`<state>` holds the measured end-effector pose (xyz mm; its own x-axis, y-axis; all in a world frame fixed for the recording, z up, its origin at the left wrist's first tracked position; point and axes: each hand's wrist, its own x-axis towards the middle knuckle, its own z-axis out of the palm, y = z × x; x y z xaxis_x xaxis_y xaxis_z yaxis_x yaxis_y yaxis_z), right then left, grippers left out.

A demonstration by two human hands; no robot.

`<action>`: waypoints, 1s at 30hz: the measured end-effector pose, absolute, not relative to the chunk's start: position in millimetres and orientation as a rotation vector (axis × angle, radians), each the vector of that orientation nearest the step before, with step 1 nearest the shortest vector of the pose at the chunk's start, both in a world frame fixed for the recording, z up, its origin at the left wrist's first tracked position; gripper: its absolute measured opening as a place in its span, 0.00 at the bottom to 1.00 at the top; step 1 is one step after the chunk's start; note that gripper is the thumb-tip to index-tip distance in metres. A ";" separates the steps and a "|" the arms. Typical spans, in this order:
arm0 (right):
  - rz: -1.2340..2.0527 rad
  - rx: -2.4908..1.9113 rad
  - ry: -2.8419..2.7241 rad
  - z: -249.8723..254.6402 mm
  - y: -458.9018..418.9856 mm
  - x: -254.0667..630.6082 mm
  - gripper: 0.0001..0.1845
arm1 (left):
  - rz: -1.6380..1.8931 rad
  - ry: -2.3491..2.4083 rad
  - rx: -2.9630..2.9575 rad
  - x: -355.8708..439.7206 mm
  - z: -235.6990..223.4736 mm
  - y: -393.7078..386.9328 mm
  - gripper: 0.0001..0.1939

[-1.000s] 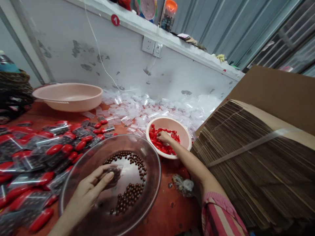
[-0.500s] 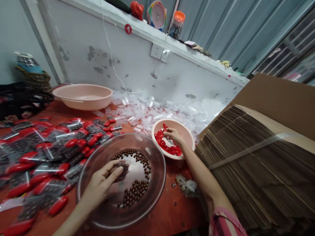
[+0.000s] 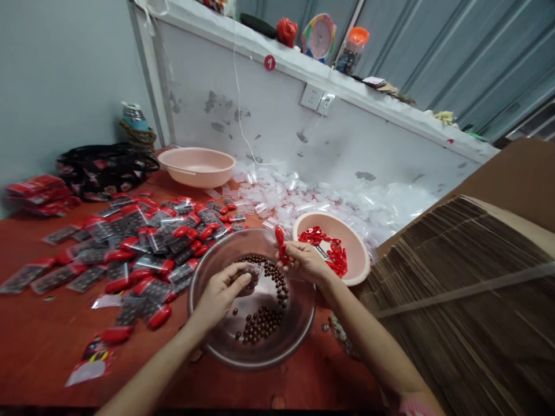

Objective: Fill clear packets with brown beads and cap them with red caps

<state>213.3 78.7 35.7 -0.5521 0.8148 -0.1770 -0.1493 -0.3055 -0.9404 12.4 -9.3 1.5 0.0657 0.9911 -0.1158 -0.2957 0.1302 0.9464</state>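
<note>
Your left hand (image 3: 221,297) holds a small clear plastic bag (image 3: 248,278) in a narrow curl of the fingers, directly over a brown-tinted clear bowl (image 3: 277,352) containing loose brown beads (image 3: 260,325). Your right hand (image 3: 306,261) pinches a red oblong piece (image 3: 281,242) narrowly between thumb and fingers, above the bowl's far rim. Just right of the bowl sits a pink plastic basin (image 3: 359,263) containing more red pieces (image 3: 333,254). Filled packets with red ends (image 3: 150,242) lie left of the bowl on the red tabletop (image 3: 47,346). Loose clear bags (image 3: 329,208) are heaped behind the basin, against the wall. A stack of flattened cardboard (image 3: 451,271) lies right of your right forearm.
</note>
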 end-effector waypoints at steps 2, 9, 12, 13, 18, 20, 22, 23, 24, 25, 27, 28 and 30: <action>1.925 -0.879 -1.251 35.9 74.3 207.5 0.19 | 1.244 0.984 0.923 12.2 3.8 -10.0 0.14; 1.864 -0.914 -1.253 30.7 66.4 190.1 0.18 | 1.267 0.940 0.980 11.4 8.2 -11.7 0.15; 1.765 -0.870 -1.356 30.2 60.2 182.8 0.17 | 1.252 1.047 1.108 12.5 5.7 -12.4 0.15; 1.702 -0.850 -1.430 31.1 57.5 181.3 0.16 | 1.251 1.103 1.169 12.8 4.8 -12.6 0.15; 1.059 -0.854 -2.048 41.3 46.6 181.3 0.12 | 1.237 1.319 1.504 12.2 3.7 -14.7 0.14; 0.844 -0.870 -2.227 46.3 44.9 182.6 0.11 | 1.247 1.344 1.576 11.0 4.0 -16.2 0.14; 0.751 -0.867 -2.333 50.7 43.9 182.7 0.11 | 1.267 1.348 1.630 9.9 3.8 -17.7 0.13; 0.712 -0.859 -2.378 52.4 43.3 182.2 0.11 | 1.274 1.344 1.664 9.5 3.4 -18.5 0.13; 0.666 -0.845 -2.423 53.8 42.7 181.4 0.11 | 1.276 1.340 1.705 9.2 2.8 -19.2 0.13; 0.620 -0.829 -2.468 54.6 42.2 180.4 0.11 | 1.276 1.337 1.747 8.9 2.1 -19.9 0.12; 0.534 -0.798 -2.547 54.9 41.6 178.5 0.10 | 1.269 1.345 1.830 8.5 0.3 -21.0 0.12; 0.509 -0.786 -2.574 54.4 41.6 177.8 0.10 | 1.268 1.353 1.867 8.2 -0.6 -21.4 0.12; 0.531 -0.783 -2.584 53.0 42.5 177.6 0.10 | 1.264 1.365 1.940 7.3 -2.2 -21.8 0.12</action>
<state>177.6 42.5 53.0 -0.7691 0.5875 0.2515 0.4408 0.7726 -0.4569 7.3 -21.8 -2.2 0.0905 0.9023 0.4216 0.4899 -0.4089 0.7700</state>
